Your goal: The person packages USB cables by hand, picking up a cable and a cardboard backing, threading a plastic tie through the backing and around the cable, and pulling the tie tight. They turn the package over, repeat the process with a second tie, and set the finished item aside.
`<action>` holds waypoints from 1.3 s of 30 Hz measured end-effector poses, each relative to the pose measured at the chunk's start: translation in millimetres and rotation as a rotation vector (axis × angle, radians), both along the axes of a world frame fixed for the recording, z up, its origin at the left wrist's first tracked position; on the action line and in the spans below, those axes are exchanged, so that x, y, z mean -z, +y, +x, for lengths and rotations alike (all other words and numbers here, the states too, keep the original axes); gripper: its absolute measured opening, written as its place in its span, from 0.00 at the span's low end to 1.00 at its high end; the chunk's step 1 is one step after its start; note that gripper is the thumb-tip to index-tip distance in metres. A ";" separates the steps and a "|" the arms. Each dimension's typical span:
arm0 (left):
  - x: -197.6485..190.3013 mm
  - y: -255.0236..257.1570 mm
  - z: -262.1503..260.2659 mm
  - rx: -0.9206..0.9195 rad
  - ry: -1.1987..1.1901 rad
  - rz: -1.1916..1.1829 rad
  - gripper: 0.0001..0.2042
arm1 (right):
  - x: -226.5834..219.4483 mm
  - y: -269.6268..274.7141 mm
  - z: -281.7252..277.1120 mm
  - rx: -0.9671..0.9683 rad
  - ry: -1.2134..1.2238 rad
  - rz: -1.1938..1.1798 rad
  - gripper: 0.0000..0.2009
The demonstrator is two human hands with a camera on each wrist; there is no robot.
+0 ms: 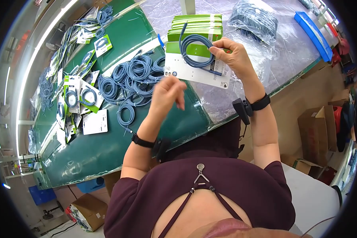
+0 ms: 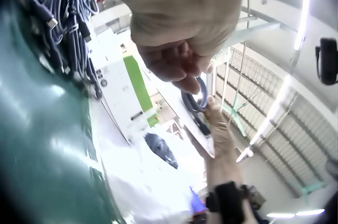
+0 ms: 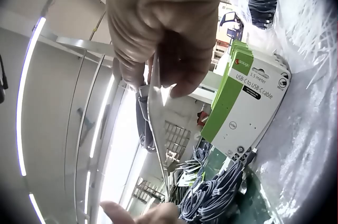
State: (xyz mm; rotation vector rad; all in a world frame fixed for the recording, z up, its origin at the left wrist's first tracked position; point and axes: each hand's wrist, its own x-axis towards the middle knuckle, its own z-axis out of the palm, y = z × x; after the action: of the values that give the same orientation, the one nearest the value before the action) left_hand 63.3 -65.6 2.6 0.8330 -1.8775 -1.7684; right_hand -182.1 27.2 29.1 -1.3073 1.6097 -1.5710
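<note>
The right hand (image 1: 236,57) pinches a coiled blue-grey cable (image 1: 197,62) together with a white and green card (image 1: 205,78), thumb and fingers at their right edge. In the right wrist view the card (image 3: 157,121) appears edge-on below the right hand (image 3: 163,39), with the coil (image 3: 142,123) along one side. Blurred in the head view, the left hand (image 1: 167,95) hangs over the table below the card's left corner, fingers loosely bent, with nothing visible in it. The left wrist view has the left hand (image 2: 177,60) in front of part of the coil (image 2: 194,102).
Several coiled cables (image 1: 137,73) lie left of the card on the green table (image 1: 178,123). Farther left are carded cables (image 1: 89,97). Behind the held card stands a stack of green cards (image 1: 196,22); a plastic bag of cables (image 1: 254,20) lies at its right, near a blue tray (image 1: 313,35).
</note>
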 end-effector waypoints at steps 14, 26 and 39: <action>42.7 34.9 -40.5 -0.181 0.643 0.669 0.22 | -5.1 13.4 37.9 0.190 0.804 -0.160 0.30; 54.6 43.7 -38.4 -0.265 0.716 0.560 0.21 | 3.7 9.3 49.7 -0.305 1.157 0.028 0.47; 51.9 34.5 -29.7 -0.100 0.915 0.997 0.22 | 35.0 8.6 47.8 -0.113 1.162 -0.164 0.33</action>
State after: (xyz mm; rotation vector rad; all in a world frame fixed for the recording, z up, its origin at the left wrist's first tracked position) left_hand 33.6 -31.1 -49.2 0.2442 -0.3332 -2.4040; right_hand -134.3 35.8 -5.9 -2.6206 1.9335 -0.8468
